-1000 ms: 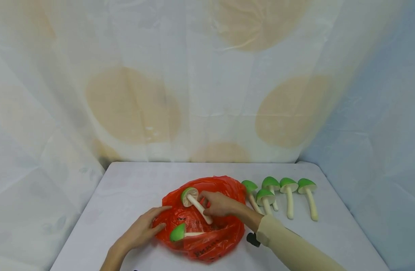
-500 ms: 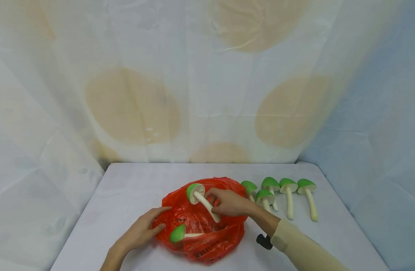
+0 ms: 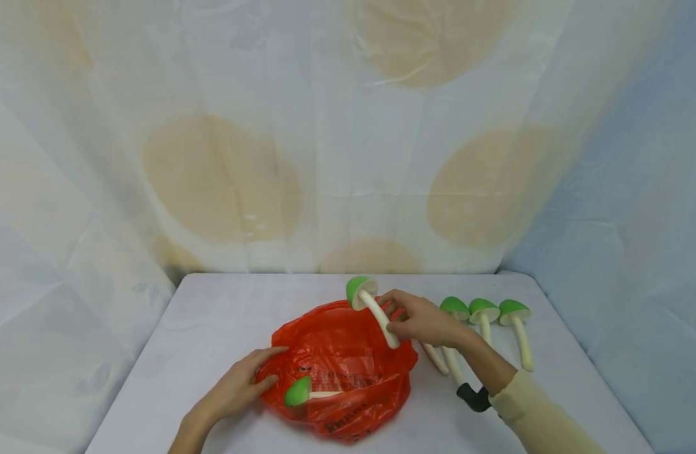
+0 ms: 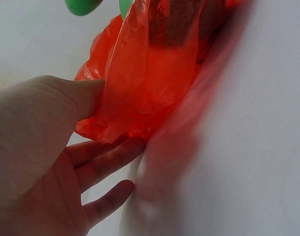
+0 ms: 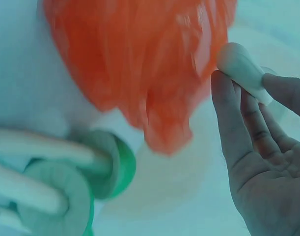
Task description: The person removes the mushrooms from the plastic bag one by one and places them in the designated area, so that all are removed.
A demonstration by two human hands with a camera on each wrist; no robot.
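A mushroom [image 3: 377, 309] with a green cap and long white stem is pinched by its stem in my right hand [image 3: 421, 320], over the back right rim of a red plastic bag [image 3: 336, 343]. The stem's rounded end [image 5: 238, 66] shows between thumb and fingers in the right wrist view. My left hand [image 3: 238, 386] touches the bag's left edge, its thumb [image 4: 88, 96] against the plastic and its fingers spread below. Inside the bag's front lies another green-capped mushroom [image 3: 298, 391], its stem partly covered by red plastic.
Several more mushrooms lie in a group to the right, including one at the far right [image 3: 515, 312]; my right hand and forearm hide some of them. A black curved object [image 3: 474, 398] shows by the right forearm. Hanging white sheets [image 3: 348, 157] stand behind the white table [image 3: 228, 302].
My right hand has lifted the mushroom from inside the bag, up and to the right, to the back right rim. The left hand has stayed at the bag's left edge.
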